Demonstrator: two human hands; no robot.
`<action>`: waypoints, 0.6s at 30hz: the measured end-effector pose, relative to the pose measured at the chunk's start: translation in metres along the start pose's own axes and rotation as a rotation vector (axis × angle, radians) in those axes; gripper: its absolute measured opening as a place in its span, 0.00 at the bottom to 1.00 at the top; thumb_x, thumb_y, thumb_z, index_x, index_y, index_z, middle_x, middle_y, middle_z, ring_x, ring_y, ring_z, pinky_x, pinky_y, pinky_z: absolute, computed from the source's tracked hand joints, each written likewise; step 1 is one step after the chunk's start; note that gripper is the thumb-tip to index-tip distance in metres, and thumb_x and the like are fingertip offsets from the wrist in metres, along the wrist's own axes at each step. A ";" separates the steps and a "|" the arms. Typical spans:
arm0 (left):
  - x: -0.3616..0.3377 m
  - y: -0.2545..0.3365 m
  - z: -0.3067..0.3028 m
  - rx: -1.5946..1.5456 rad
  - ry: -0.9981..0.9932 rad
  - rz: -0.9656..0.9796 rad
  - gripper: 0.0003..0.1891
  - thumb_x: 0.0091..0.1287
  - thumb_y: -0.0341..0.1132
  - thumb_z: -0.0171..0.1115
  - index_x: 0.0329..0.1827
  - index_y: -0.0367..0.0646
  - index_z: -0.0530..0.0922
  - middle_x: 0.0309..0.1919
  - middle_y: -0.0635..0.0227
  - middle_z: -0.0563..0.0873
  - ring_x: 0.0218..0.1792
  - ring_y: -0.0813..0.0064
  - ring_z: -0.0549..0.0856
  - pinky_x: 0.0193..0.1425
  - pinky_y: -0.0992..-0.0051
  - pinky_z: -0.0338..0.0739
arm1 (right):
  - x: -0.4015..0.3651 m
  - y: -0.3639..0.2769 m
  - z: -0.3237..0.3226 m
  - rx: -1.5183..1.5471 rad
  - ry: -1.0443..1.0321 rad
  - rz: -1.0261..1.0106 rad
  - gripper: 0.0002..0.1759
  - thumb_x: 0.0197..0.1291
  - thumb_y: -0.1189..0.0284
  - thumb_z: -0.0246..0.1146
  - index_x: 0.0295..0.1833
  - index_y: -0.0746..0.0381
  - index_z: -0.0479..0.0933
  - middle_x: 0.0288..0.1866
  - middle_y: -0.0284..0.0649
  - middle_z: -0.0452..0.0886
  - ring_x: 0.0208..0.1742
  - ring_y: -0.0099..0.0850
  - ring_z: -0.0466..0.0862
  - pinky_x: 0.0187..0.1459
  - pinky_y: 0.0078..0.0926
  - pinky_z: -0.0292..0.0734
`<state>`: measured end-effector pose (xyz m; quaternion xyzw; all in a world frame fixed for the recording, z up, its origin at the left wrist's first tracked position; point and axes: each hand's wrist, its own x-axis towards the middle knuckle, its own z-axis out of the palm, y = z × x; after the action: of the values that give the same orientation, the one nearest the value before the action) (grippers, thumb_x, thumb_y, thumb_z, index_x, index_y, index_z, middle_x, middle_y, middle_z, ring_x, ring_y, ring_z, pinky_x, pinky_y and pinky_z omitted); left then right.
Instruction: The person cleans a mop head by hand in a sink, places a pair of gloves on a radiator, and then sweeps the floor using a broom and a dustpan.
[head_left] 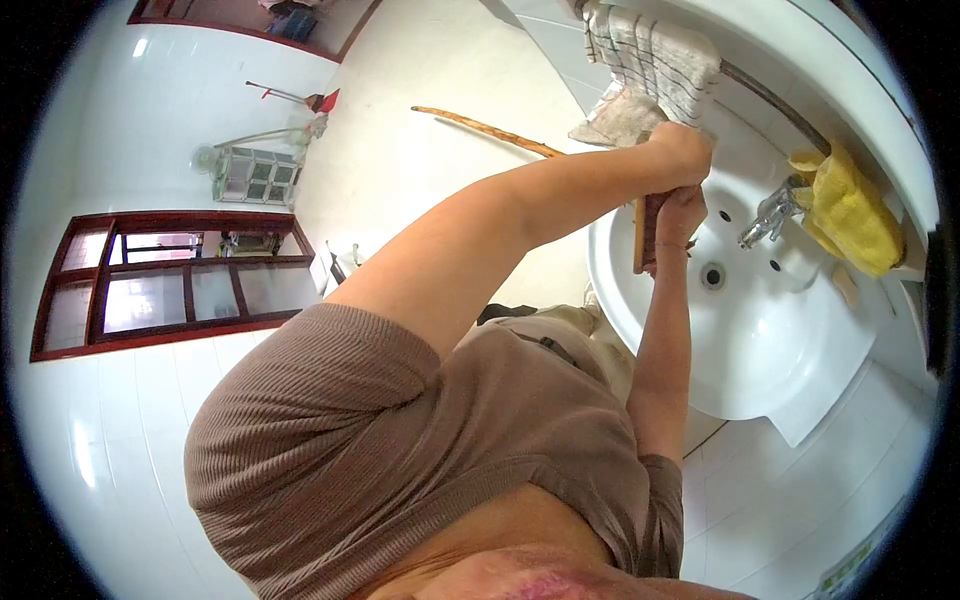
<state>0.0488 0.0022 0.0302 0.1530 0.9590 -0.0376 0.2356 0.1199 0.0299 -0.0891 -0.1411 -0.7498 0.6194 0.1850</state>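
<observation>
Board [643, 235] of brown wood, thin and flat, shows edge-on at the rim of the smooth white ceramic basin [800, 340], with its long axis upright in the frame. Left hand [682, 150] and right hand [680, 215] both clasp its upper end. Chrome tap [768, 218], yellow cloth [850, 210] and checked towel [655, 55] lie just beyond.

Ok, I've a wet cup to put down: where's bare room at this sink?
The left hand and right hand grip a wooden board at one rim of the sink, and the yellow cloth crowds the tap. Bare: the bowl from the drain to the opposite rim.
</observation>
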 end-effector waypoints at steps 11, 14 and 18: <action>0.014 -0.017 -0.010 0.051 -0.290 0.364 0.31 0.38 0.54 0.68 0.40 0.36 0.81 0.35 0.55 0.84 0.38 0.59 0.83 0.43 0.65 0.77 | 0.017 0.030 -0.014 -0.065 -0.217 -0.128 0.15 0.58 0.77 0.45 0.46 0.71 0.73 0.38 0.58 0.79 0.41 0.53 0.79 0.42 0.39 0.73; 0.036 -0.026 0.008 0.060 -0.273 0.376 0.27 0.41 0.49 0.70 0.36 0.33 0.82 0.31 0.58 0.85 0.30 0.65 0.84 0.36 0.68 0.79 | 0.020 0.031 -0.038 0.233 -0.270 0.007 0.19 0.63 0.62 0.51 0.49 0.67 0.72 0.46 0.49 0.79 0.44 0.37 0.77 0.50 0.29 0.69; -0.007 -0.019 -0.038 -0.074 -0.343 0.393 0.24 0.46 0.46 0.66 0.41 0.37 0.81 0.34 0.54 0.85 0.35 0.61 0.84 0.41 0.65 0.78 | -0.016 0.037 -0.089 0.324 -0.054 0.210 0.24 0.62 0.65 0.56 0.61 0.64 0.64 0.55 0.48 0.73 0.55 0.34 0.73 0.58 0.29 0.65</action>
<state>0.0320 -0.0118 0.0666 0.3193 0.8575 0.0185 0.4030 0.1739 0.1081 -0.1127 -0.1703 -0.6263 0.7514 0.1192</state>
